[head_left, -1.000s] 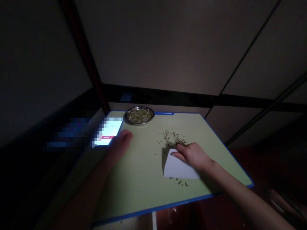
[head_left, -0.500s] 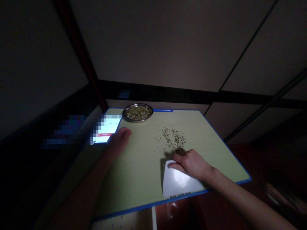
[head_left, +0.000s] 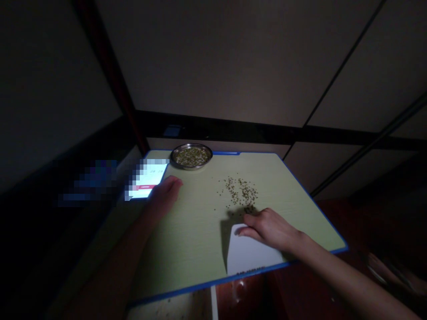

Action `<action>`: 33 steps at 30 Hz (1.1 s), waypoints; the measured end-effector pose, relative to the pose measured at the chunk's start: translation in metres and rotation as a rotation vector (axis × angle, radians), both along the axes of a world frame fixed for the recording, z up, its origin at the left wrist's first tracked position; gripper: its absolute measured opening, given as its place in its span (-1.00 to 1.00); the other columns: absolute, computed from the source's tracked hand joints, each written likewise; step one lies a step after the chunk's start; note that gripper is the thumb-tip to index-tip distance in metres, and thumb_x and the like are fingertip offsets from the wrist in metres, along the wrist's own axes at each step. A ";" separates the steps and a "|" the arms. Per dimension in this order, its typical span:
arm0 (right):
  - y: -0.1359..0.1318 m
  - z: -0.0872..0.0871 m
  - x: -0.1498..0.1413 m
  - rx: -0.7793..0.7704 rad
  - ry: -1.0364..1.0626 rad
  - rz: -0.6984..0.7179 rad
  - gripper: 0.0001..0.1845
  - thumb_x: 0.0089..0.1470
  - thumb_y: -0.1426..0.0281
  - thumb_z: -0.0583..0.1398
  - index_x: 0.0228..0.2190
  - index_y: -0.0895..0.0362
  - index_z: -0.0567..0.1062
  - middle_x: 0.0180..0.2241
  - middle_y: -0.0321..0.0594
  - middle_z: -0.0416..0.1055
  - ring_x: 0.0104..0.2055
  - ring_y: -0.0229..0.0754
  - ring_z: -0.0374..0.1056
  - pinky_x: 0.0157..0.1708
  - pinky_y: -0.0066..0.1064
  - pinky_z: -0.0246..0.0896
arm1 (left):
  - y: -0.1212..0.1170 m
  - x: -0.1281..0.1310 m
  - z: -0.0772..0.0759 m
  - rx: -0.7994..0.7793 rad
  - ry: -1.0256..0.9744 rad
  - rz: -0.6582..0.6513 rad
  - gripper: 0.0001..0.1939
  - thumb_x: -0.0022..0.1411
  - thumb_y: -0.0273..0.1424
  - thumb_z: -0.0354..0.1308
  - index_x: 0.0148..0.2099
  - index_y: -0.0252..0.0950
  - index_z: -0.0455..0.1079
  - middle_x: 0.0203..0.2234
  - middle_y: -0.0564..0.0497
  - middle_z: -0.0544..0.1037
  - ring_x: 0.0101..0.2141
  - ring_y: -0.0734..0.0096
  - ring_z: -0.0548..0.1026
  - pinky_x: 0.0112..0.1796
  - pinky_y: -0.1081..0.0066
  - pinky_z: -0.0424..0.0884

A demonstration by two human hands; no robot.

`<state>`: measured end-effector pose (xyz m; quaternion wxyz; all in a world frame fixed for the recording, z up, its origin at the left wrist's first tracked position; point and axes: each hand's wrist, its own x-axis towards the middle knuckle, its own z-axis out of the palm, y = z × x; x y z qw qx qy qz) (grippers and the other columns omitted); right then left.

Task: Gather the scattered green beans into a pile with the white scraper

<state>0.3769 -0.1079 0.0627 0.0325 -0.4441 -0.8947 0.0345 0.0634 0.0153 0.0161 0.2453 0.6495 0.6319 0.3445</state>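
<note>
My right hand [head_left: 268, 227] grips the upper end of a white plastic scraper [head_left: 253, 253], thumb on its near face. The scraper's wide lower edge lies at the table's front edge, with a line of small dark beans [head_left: 250, 270] along it. Just beyond my right hand, small greenish-brown beans [head_left: 242, 191] lie scattered on the light green tabletop [head_left: 196, 231]. My left hand [head_left: 169, 189] rests at the left side of the table with its fingers curled in; nothing shows in it. It is beside a phone [head_left: 148, 180] with a lit screen.
A round steel dish [head_left: 191, 168] holding more beans stands at the table's back left. A blue rim [head_left: 187, 292] borders the table. Pale panels [head_left: 216, 66] rise behind it. Below the front edge are a reddish-brown surface [head_left: 236, 295] and a pale surface with dark specks [head_left: 173, 306].
My right hand has shifted slightly right and the scraper has tilted a little, losing its bright glare. My left hand, the dish and the scattered beans look much the same.
</note>
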 end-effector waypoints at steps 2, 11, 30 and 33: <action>-0.001 0.002 0.001 -0.002 0.001 -0.003 -0.43 0.29 -0.02 -0.11 -0.37 0.08 0.48 -0.58 -0.26 0.45 -0.58 -0.20 0.30 -0.53 -0.32 -0.04 | 0.000 0.000 -0.001 -0.007 -0.014 0.002 -0.71 0.21 -0.12 -0.06 -0.30 -0.20 0.34 -0.64 0.13 0.35 -0.54 0.37 0.36 -0.50 0.41 0.21; -0.012 0.019 0.005 -0.027 -0.022 -0.011 -0.43 0.29 -0.02 -0.12 -0.38 0.08 0.47 -0.58 -0.25 0.42 -0.56 -0.20 0.32 -0.51 -0.32 -0.05 | -0.001 0.001 0.003 -0.035 -0.002 0.003 -0.72 0.21 -0.14 -0.06 -0.35 -0.20 0.31 -0.65 0.12 0.35 -0.56 0.39 0.36 -0.50 0.41 0.21; 0.098 -0.008 0.115 0.053 0.054 -1.033 -0.55 0.32 0.19 -0.08 -0.18 0.18 0.50 -0.22 0.08 0.54 -0.15 -0.04 0.47 -0.30 -0.40 0.15 | 0.001 0.002 -0.003 0.004 0.016 -0.013 -0.69 0.21 -0.10 -0.10 -0.34 -0.18 0.30 -0.65 0.14 0.29 -0.52 0.38 0.33 -0.48 0.43 0.18; 0.101 -0.016 0.095 0.058 0.048 -1.047 -0.49 0.33 0.15 -0.13 -0.13 0.18 0.48 -0.20 0.12 0.54 -0.14 -0.01 0.47 -0.26 -0.35 0.19 | 0.001 0.002 -0.002 -0.003 0.019 -0.010 -0.69 0.20 -0.09 -0.09 -0.35 -0.18 0.29 -0.66 0.14 0.30 -0.52 0.37 0.34 -0.47 0.42 0.18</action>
